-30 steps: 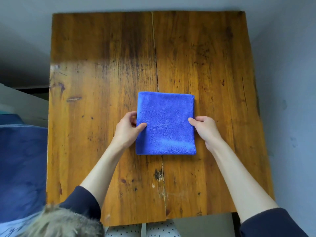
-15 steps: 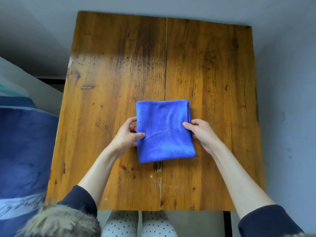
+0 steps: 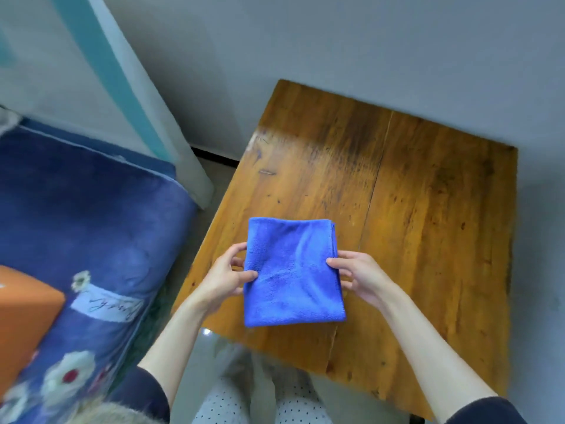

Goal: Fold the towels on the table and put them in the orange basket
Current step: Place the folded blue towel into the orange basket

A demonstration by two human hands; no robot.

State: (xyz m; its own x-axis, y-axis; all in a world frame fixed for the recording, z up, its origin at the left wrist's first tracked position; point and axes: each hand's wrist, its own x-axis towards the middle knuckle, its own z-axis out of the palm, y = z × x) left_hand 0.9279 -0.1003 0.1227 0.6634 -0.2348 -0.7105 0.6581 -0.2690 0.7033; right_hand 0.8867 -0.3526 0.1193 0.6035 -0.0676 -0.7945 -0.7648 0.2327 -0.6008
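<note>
The fingers (image 3: 249,275) of the left hand (image 3: 224,278) are clamped on the left edge of the folded blue towel (image 3: 293,270), thumb on top and the rest curled underneath. The fingers (image 3: 334,262) of the right hand (image 3: 363,278) pinch the opposite edge the same way, so both sides are gripped at about mid-height.

The towel looks like plush microfibre: light, soft and limp, with no stiffness of its own. I'd expect the layers to slide or droop open if held by a single corner, so this two-sided grip at the edges, thumbs pressing the stack together, seems the sensible hold. It isn't fragile and should not slip much against skin.

It sits as a near-square packet, a little taller than wide, its long axis running away from the person. The stacked layer edges show along its right side; the left side and the near edge look rounded, like folds. It hangs over the near left part of the wooden counter (image 3: 428,209), seemingly lifted, though I can't be sure it is fully clear.

The orange basket (image 3: 24,319) is well off to the left, on a blue flowered bed (image 3: 91,215).
</note>
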